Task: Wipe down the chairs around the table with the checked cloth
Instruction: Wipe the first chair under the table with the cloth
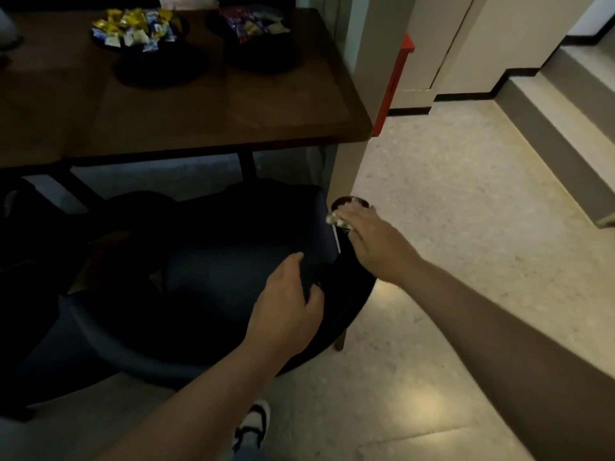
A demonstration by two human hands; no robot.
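Behind the chair (213, 261), wrapped sweets are held in two dark bowls (139, 44) on the table (186, 114). At the chair's right arm, the cloth (336, 221) is pressed under the flattened right hand (372, 241); its direction cannot be told. The chair's rim is gripped by the left hand (286, 304).

Chair (213, 261) sits near, tucked under the table (199, 104); two sweet bowls (139, 31) on the table's far side; steps (549, 111) far right; shoe (254, 424) nearest, below the chair.
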